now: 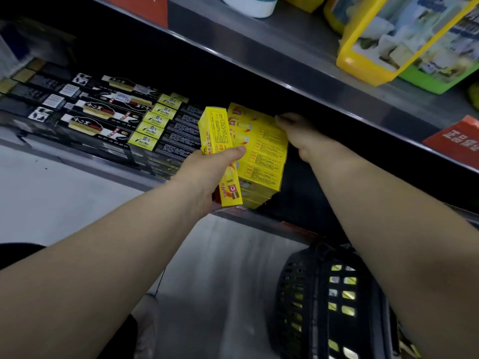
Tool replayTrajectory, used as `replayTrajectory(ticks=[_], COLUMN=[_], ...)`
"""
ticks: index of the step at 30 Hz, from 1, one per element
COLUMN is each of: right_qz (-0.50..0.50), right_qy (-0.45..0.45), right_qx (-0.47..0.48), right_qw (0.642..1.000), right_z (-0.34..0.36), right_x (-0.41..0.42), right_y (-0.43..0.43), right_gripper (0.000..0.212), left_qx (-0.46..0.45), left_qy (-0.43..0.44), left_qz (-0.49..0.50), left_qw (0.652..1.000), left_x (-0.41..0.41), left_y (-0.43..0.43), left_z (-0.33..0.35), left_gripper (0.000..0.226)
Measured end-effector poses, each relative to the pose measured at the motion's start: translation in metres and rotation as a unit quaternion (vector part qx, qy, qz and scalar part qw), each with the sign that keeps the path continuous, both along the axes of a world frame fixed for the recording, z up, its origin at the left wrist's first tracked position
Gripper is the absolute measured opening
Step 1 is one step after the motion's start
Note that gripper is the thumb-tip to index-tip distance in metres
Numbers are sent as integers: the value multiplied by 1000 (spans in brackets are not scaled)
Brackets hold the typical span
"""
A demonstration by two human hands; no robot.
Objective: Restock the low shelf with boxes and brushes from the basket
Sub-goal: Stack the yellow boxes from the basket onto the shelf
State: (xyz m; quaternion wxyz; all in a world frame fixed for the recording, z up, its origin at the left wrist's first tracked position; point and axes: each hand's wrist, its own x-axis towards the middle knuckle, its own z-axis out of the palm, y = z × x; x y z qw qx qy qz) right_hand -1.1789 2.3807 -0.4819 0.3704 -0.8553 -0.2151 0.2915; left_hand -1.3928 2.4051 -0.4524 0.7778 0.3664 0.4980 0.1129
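My left hand (207, 174) grips a long yellow box (216, 136) upright, just in front of the low shelf (259, 224). Right behind it stands a stack of yellow boxes (261, 161) on the shelf. My right hand (300, 136) reaches in on the stack's right side and its fingers rest on the top rear of the stack; the fingertips are partly hidden in the shadow. The black basket (321, 301) stands on the floor at the lower right, with yellow boxes showing through its grid.
Black brush boxes (88, 112) and small yellow-and-black boxes (160, 120) fill the shelf's left part. The upper shelf's metal edge (311, 81) hangs over my hands, carrying yellow and green packs (404, 40). Dark free space lies right of the stack.
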Motion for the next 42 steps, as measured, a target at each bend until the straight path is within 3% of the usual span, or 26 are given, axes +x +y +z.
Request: replayTrajectory(ticks=[5, 8, 10, 13, 15, 17, 20, 24, 26, 27, 29, 31, 32, 37, 42], right_qz=[57, 94, 118, 265, 374, 431, 439, 315, 243, 232, 242, 232, 211, 197, 231], right_qy=[-49, -108, -140, -192, -210, -256, -305, -296, -323, -346, -383, -376, -362, -290, -192], right_qx=[-44, -99, -118, -84, -25, -9, -24, -102, -156, -181, -210, -226, -226, -147, -158], right_qw=[996, 985, 976, 941, 903, 865, 845, 896, 901, 891, 866, 868, 879, 925, 941], right_z=[-8, 3, 19, 51, 67, 76, 82, 75, 69, 65, 58, 48, 42, 19, 2], right_x=[0, 1, -6, -40, -63, -75, -70, -53, -41, -35, -24, -13, -8, 6, 10], right_y=[2, 1, -2, -14, -25, -36, -49, -58, -55, -51, -41, -26, -17, 14, 22], right_gripper=[30, 34, 42, 70, 85, 71, 44, 48, 56, 58, 60, 62, 63, 53, 44], left_qx=[13, 31, 65, 130, 166, 183, 202, 255, 291, 328, 423, 496, 511, 518, 521], left_qy=[4, 5, 22, 62, 68, 52, 28, 15, 36, 57, 110, 139, 142, 172, 193], left_qz=[-1, 4, 8, -33, -76, -122, -122, 3, -16, -72, -227, -319, -343, -414, -452], left_qw=[1000, 999, 998, 989, 981, 974, 972, 967, 956, 940, 870, 796, 775, 729, 698], left_x=[1, 2, 1, 2, 2, 1, -2, -3, -3, -3, -3, -3, -3, -4, -2], left_y=[-1, 0, 2, 5, 5, 5, 9, 18, 18, 16, 8, 4, 3, 5, 4], left_z=[1, 1, 1, 1, 4, 8, 19, 23, 20, 18, 11, 5, 4, 3, 1], left_gripper=[42, 30, 43, 81, 82, 68, 43, 17, 16, 24, 42, 50, 51, 56, 60])
